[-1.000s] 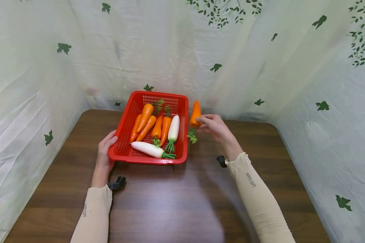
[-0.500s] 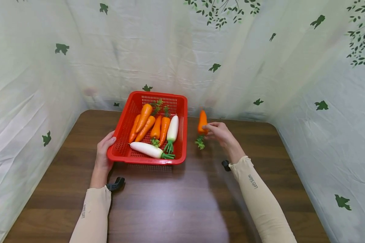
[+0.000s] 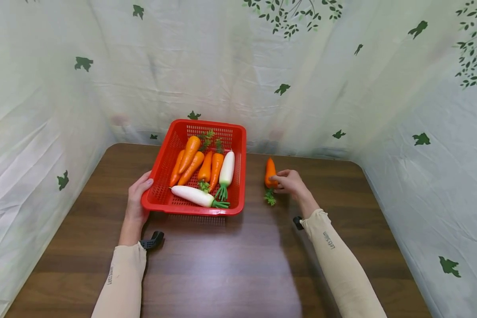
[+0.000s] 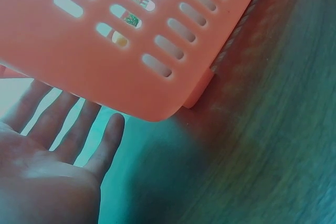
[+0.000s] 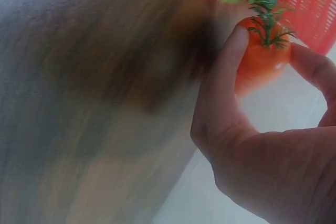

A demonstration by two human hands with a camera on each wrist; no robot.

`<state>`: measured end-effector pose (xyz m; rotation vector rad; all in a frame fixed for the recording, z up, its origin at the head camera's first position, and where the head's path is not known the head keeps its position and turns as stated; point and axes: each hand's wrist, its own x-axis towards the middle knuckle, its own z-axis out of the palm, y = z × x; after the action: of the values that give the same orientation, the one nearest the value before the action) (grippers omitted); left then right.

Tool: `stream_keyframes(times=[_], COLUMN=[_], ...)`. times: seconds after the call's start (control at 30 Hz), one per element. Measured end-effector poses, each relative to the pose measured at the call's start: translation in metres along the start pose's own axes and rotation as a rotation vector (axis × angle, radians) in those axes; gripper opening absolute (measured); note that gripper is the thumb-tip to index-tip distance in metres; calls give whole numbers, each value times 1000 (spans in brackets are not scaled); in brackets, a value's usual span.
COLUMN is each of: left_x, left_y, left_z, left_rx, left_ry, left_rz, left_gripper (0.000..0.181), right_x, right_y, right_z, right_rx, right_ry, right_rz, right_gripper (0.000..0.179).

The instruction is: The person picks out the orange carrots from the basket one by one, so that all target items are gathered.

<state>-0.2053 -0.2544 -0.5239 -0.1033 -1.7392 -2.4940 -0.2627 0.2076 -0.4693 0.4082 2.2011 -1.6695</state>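
A red plastic basket (image 3: 241, 185) stands left of centre, its near end raised toward the person. Inside it lie several orange carrots (image 3: 189, 154) and two white radishes (image 3: 192, 195) with green tops. The left hand (image 3: 137, 198) holds the basket by its left rim, thumb over the edge; in the left wrist view its fingers (image 4: 68, 116) reach under the rim. To the right of the basket, the right hand (image 3: 292, 184) pinches another carrot (image 3: 270, 173) near its leafy end, between thumb and fingers. This carrot points away from the person, its green top toward the near side.
All of this is on a brown wooden table (image 3: 218, 274). A pale curtain (image 3: 230, 66) with green leaf prints closes off the back and both sides. A black wrist device (image 3: 153, 240) sits on the left wrist, and another (image 3: 298, 222) on the right.
The right hand has carried its carrot from beside the basket's right rim rightward, nearer the person and down toward the table. The left hand and the basket have stayed put.
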Motion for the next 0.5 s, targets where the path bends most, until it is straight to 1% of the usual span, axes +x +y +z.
stream_keyframes(times=[0.3,0.5], left_x=[0,0], left_y=[0,0], left_z=[0,1], left_rx=[8,17], left_ry=[-2,17], left_rz=[1,-3], left_gripper=[42,42], right_x=[-1,-6], right_y=[5,2], right_z=[1,-4], right_rx=[-4,-61], right_ry=[0,15], right_rz=[23,16], right_gripper=[60,61])
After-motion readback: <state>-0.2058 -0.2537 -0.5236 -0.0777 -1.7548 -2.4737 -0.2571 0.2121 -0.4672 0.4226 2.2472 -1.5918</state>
